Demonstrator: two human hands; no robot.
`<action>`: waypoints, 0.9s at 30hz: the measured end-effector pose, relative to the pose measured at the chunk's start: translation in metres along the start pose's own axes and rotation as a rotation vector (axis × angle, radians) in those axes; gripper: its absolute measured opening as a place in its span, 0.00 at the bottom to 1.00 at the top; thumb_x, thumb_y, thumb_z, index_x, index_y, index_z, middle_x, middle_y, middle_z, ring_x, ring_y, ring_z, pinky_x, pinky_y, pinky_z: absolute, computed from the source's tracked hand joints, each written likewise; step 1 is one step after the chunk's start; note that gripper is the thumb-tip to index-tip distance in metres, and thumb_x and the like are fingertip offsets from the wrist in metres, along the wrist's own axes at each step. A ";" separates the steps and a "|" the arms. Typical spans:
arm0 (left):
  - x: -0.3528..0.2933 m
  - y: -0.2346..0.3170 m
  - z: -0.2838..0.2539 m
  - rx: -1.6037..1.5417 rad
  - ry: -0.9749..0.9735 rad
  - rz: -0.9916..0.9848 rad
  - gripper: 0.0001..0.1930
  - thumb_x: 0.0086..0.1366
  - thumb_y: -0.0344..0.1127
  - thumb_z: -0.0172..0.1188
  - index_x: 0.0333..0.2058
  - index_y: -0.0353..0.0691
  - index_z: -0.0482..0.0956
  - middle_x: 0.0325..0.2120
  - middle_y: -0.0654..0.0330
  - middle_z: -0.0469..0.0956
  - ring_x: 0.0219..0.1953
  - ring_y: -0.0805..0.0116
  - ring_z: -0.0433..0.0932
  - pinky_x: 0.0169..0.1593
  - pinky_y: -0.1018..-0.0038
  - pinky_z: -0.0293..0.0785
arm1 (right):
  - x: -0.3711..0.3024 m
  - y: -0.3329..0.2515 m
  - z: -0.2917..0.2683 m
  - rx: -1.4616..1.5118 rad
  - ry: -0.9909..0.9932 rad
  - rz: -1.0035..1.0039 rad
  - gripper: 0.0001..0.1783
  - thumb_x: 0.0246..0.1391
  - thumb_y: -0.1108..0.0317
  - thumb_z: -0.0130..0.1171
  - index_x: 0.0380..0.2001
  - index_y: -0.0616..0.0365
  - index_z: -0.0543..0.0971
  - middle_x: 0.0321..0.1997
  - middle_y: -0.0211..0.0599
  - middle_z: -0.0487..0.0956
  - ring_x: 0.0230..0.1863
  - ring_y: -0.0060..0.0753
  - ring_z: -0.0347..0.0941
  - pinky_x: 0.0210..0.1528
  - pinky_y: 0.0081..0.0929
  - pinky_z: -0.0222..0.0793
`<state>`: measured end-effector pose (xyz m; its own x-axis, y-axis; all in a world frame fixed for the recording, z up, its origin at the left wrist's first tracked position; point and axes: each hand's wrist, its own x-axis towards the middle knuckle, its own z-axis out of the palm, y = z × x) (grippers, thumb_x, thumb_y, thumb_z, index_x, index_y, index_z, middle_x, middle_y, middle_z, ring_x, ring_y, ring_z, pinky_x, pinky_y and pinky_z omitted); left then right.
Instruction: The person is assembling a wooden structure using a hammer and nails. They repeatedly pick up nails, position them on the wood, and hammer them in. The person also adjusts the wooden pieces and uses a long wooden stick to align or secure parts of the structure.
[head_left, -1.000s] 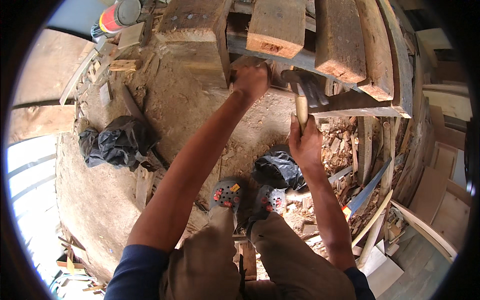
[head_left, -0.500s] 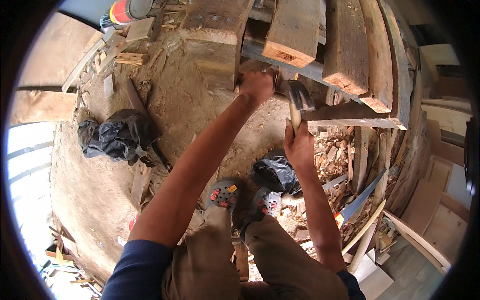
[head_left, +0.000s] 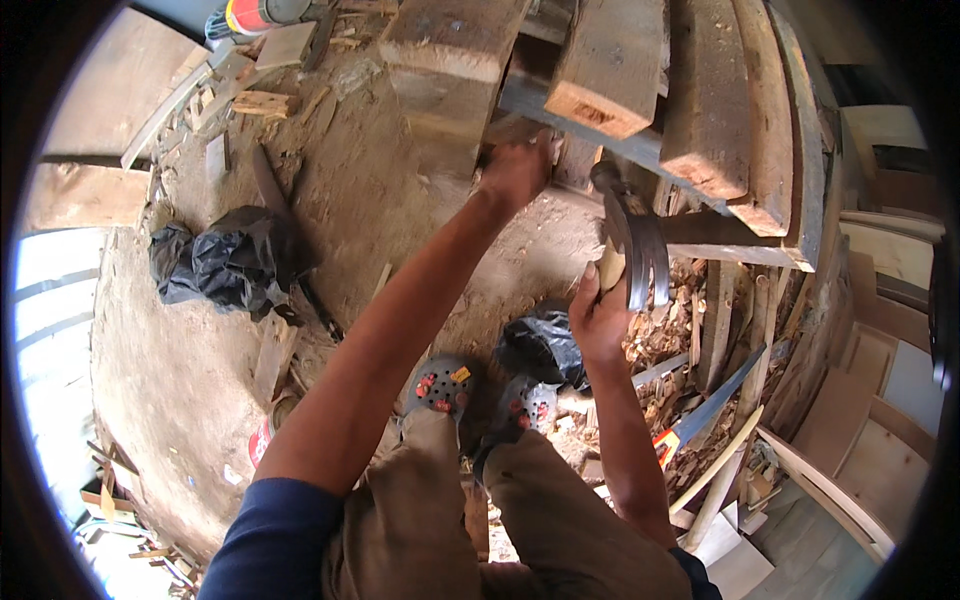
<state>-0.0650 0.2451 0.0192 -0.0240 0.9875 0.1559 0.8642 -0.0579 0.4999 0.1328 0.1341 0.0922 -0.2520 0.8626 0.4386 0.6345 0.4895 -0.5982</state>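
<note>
In my right hand [head_left: 602,322] is a claw hammer [head_left: 640,240], gripped by its pale wooden handle. Its dark head is raised, with the claw toward me and the striking face tilted toward the bench. My left hand [head_left: 517,173] reaches forward, closed, in the gap between a thick wooden block [head_left: 435,110] and the bench's front beams. What its fingers hold is hidden behind the hand. Just beyond the hammer head lies the dark crossbeam [head_left: 640,145] of the bench, under several rough, heavy timbers [head_left: 605,70].
Black plastic bags lie on the dirt floor at left [head_left: 245,262] and by my feet [head_left: 543,345]. A handsaw [head_left: 715,400] leans at right among wood scraps and poles [head_left: 735,470]. Boards [head_left: 90,195] stand at far left, with a red-and-yellow can [head_left: 262,14] at the back.
The hammer has come back toward me, away from the crossbeam, its head turning so the claw shows larger. My left hand stays in nearly the same place; the view has shifted slightly.
</note>
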 end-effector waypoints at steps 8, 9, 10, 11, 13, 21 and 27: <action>-0.003 -0.029 0.016 -0.159 0.344 0.066 0.17 0.69 0.30 0.52 0.55 0.37 0.66 0.37 0.39 0.81 0.40 0.38 0.81 0.46 0.49 0.77 | -0.002 -0.021 -0.002 0.064 -0.090 0.153 0.13 0.67 0.67 0.56 0.42 0.69 0.73 0.20 0.51 0.79 0.24 0.50 0.82 0.23 0.36 0.72; -0.001 -0.019 0.015 -0.188 0.353 0.070 0.18 0.69 0.30 0.53 0.56 0.38 0.66 0.38 0.40 0.81 0.41 0.39 0.81 0.47 0.51 0.77 | 0.001 -0.026 -0.006 0.030 -0.032 0.064 0.12 0.67 0.68 0.56 0.43 0.70 0.73 0.22 0.52 0.79 0.25 0.50 0.82 0.23 0.36 0.71; 0.000 -0.011 0.013 -0.215 0.363 0.073 0.19 0.68 0.29 0.53 0.56 0.39 0.66 0.38 0.41 0.81 0.42 0.40 0.81 0.47 0.52 0.77 | 0.009 -0.030 -0.007 -0.004 0.028 -0.035 0.12 0.66 0.69 0.57 0.43 0.70 0.74 0.24 0.53 0.79 0.26 0.51 0.82 0.23 0.37 0.71; -0.001 -0.002 0.011 -0.301 0.313 0.058 0.17 0.69 0.29 0.53 0.55 0.39 0.66 0.38 0.42 0.81 0.42 0.41 0.82 0.46 0.53 0.77 | 0.003 -0.013 -0.006 -0.014 -0.019 -0.012 0.13 0.65 0.69 0.57 0.44 0.71 0.74 0.25 0.57 0.79 0.27 0.55 0.82 0.23 0.41 0.72; 0.001 0.005 0.004 -0.453 0.224 0.030 0.14 0.70 0.28 0.51 0.53 0.38 0.68 0.38 0.43 0.81 0.42 0.43 0.82 0.46 0.55 0.77 | 0.003 0.007 -0.002 -0.115 -0.279 0.351 0.14 0.65 0.67 0.58 0.40 0.71 0.73 0.22 0.61 0.78 0.25 0.62 0.81 0.22 0.47 0.73; 0.005 -0.009 0.010 -0.659 0.415 0.089 0.07 0.76 0.32 0.48 0.46 0.35 0.70 0.35 0.43 0.81 0.37 0.42 0.82 0.40 0.55 0.76 | 0.013 0.000 0.000 -0.186 -0.326 0.281 0.15 0.65 0.64 0.58 0.38 0.68 0.71 0.19 0.62 0.78 0.24 0.66 0.80 0.21 0.51 0.71; 0.000 -0.009 0.006 -0.569 0.394 0.114 0.09 0.76 0.34 0.48 0.45 0.35 0.72 0.38 0.41 0.80 0.40 0.38 0.80 0.43 0.53 0.75 | 0.014 -0.006 -0.015 -0.084 -0.297 0.323 0.14 0.64 0.65 0.59 0.35 0.66 0.72 0.20 0.62 0.77 0.25 0.68 0.79 0.22 0.53 0.71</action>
<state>-0.0697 0.2465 0.0097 -0.2226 0.8502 0.4771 0.4771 -0.3318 0.8138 0.1365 0.1408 0.1121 -0.2219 0.9749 0.0194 0.7694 0.1873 -0.6107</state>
